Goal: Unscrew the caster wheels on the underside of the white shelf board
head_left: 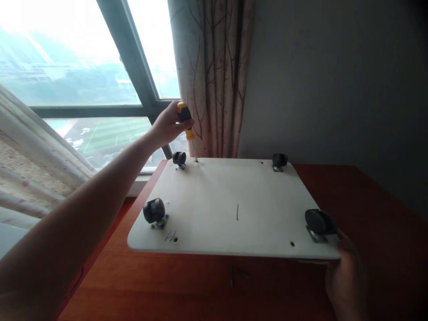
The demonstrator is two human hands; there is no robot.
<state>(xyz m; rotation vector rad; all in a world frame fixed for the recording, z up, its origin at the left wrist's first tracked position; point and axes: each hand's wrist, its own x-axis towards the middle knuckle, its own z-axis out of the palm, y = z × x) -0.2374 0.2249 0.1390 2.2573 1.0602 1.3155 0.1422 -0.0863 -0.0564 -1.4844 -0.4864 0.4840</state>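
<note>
Curtain cloth (pixel 23 142) drapes at far left, beside the window (pixel 93 111). Next comes the near left caster (pixel 154 211), standing on the white board (pixel 214 200) that lies over the reddish bench (pixel 110 281). My left hand (pixel 170 122) reaches out beyond it, above the far left caster (pixel 179 158), fingers closed around a yellow and black screwdriver (pixel 185 115). Its shaft slants down to the board's far edge; the spot under the tip is too small to make out. Small metal pieces (pixel 232 278) lie on the bench before the near edge. Further right stand the far right caster (pixel 279 161) and the near right caster (pixel 319 221). Beside the latter, my blurred right hand (pixel 346 267) grips the board's near corner.
</note>
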